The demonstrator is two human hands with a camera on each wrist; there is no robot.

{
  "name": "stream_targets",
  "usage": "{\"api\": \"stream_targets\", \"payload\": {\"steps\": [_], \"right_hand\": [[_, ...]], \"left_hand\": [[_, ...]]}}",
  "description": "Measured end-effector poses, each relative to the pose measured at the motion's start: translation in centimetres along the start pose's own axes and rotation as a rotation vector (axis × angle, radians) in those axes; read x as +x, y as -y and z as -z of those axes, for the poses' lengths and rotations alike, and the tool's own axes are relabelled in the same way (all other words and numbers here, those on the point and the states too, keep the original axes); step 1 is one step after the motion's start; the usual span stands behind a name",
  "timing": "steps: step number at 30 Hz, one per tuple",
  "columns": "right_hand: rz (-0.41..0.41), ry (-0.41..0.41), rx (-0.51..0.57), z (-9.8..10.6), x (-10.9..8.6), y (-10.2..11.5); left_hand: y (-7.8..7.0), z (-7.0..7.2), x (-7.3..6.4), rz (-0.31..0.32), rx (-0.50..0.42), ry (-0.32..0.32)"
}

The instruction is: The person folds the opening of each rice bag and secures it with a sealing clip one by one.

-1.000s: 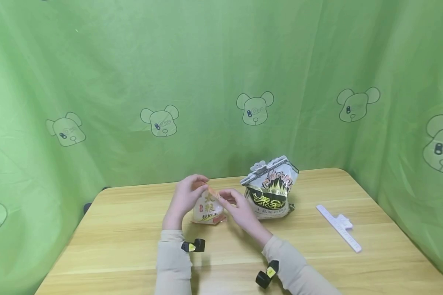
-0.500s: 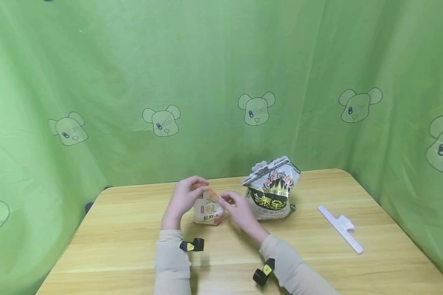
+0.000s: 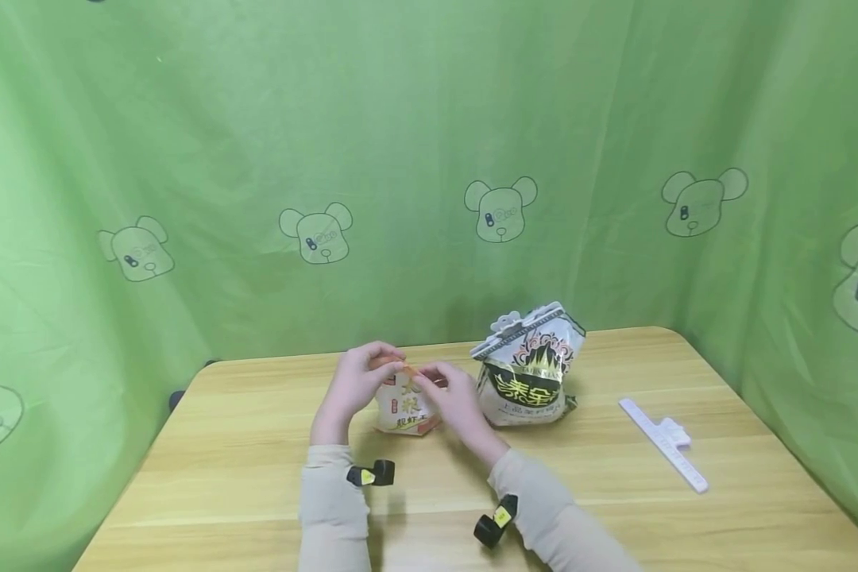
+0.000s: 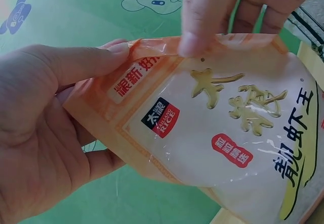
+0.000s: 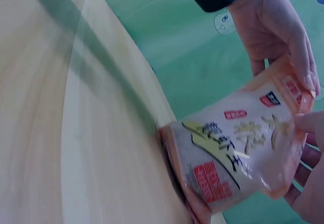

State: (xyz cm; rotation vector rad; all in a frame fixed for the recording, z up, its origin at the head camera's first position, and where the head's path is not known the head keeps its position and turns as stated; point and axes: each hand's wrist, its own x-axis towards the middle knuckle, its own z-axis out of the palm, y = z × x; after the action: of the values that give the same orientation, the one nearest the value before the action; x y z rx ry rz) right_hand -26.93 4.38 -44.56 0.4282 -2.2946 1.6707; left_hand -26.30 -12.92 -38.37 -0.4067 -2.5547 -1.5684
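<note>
A small orange-and-white rice bag stands on the table, its lower end resting on the wood in the right wrist view. My left hand pinches its upper left corner between thumb and fingers. On the top edge, my right hand pinches the orange film with its thumb in front and fingers behind. Seen from the left wrist, the bag's top strip is folded over between the two hands. The fingers behind the bag are partly hidden in the right wrist view.
A larger white-and-black bag stands just right of my right hand, a white clip across its top. Another white clip with a ruler-like bar lies farther right on the wooden table. Green curtains surround the table.
My right hand has shifted left along the bag's top edge, closer to the left hand, and its forearm has moved left too. The left hand keeps its hold at the corner.
</note>
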Motion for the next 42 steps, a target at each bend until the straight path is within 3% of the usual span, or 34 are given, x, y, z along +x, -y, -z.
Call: {"api": "stream_targets", "payload": {"steps": [7, 15, 22, 32, 42], "right_hand": [[0.052, -0.054, 0.038, -0.5, -0.1, 0.6], [0.113, -0.031, -0.022, -0.4, -0.1, 0.7], [0.107, -0.008, -0.066, 0.2, -0.1, 0.5], [0.082, 0.029, -0.218, 1.2, 0.1, -0.2], [0.140, 0.046, -0.370, 1.9, 0.1, -0.2]], "left_hand": [[0.1, 0.0, 0.1, 0.005, -0.005, 0.027], [0.1, 0.0, 0.0, 0.010, -0.025, 0.063], [0.2, -0.2, 0.0, 0.000, -0.019, 0.050], [0.3, -0.3, 0.0, -0.018, -0.012, 0.018], [0.2, -0.4, 0.0, -0.019, -0.002, 0.007]]}}
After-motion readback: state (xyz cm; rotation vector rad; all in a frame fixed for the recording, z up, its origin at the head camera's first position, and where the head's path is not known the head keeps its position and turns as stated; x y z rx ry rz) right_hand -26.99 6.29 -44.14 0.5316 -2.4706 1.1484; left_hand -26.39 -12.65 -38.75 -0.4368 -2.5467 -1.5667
